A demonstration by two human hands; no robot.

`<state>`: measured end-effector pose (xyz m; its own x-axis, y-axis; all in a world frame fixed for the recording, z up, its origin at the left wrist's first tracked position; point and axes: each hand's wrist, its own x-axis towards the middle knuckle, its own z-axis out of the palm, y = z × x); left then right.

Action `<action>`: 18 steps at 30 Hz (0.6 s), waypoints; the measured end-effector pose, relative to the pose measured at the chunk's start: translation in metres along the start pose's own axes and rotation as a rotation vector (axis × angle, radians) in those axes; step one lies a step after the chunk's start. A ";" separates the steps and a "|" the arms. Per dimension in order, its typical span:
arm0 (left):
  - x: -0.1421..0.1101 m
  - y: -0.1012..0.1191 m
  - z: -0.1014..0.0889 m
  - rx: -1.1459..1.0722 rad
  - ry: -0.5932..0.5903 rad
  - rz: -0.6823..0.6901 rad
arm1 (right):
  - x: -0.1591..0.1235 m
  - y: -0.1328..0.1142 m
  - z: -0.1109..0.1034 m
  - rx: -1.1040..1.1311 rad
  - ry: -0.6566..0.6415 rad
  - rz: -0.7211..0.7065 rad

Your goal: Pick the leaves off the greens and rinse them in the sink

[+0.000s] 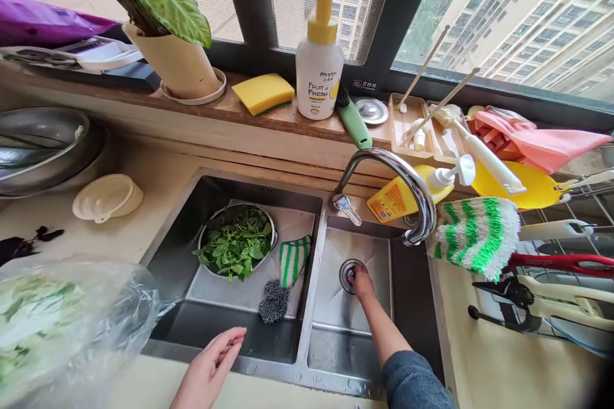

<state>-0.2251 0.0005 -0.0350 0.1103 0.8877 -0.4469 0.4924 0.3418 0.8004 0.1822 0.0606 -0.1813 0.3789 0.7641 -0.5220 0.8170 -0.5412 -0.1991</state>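
My right hand (363, 282) reaches down into the right sink basin (330, 339). Its fingers are bunched together at the round drain (346, 273); the fingertips are hidden, so what they grip cannot be made out. Over the front rim of the left basin (206, 316) hovers my left hand (213, 361), fingers stretched out and nothing held. Beyond it, a metal colander (274, 238) full of green leaves (236, 239) sits in that basin. Beside the colander lie a green-striped cloth (294, 260) and a dark steel-wool scrubber (273, 301).
A curved faucet (407, 172) arches over the right basin. A clear plastic bag of greens (62, 326) covers the left counter. On the ledge stand a pump bottle (316, 77), a sponge (263, 92) and a potted plant (177, 67). A rack (595, 204) with utensils is right.
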 end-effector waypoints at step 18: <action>0.003 -0.008 0.007 -0.094 -0.040 0.040 | -0.014 -0.020 -0.036 0.073 0.039 -0.018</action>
<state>-0.2223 -0.0018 -0.0453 0.1631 0.8889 -0.4281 0.4041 0.3357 0.8509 0.1760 0.0736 -0.1400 0.3825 0.7862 -0.4854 0.7902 -0.5506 -0.2690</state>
